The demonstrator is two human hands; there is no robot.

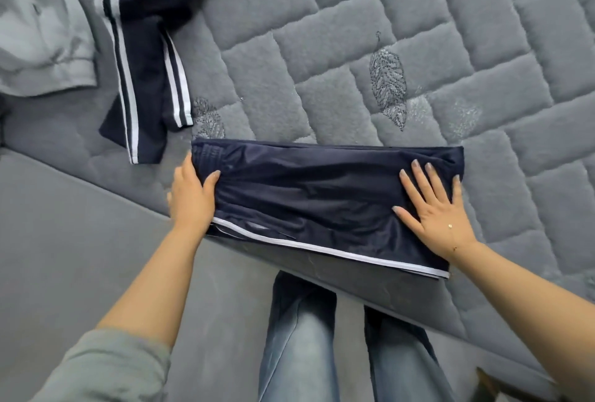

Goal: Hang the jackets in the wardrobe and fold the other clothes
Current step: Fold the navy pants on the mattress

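Where the grey quilted bed cover [386, 8] fills my view from the far edge down to the diagonal bed edge, I log the largest item first: it is stitched in brick-like blocks with leaf motifs, and wide bare stretches of it lie to the right of and beyond the work. Next, the folded navy garment [322, 198]: a flat rectangle with a white stripe along its near side, lying at the bed's near edge, the stripe side overhanging slightly. Next, the striped navy garment [145, 47], unfolded, sprawled at upper left, its hem just beside the folded piece's far left corner. Next, a pale grey garment [38, 31], crumpled at far left. My left hand [193, 195] grips the folded piece's left end, thumb on top, fingers out of sight behind the edge. My right hand [431, 205] lies flat on the right end, fingers spread and straight, pressing down. The hands are well apart, one at each end. A grey sleeve [106, 369] covers my left upper forearm. Below, jeans [299, 353] stand against the bed.
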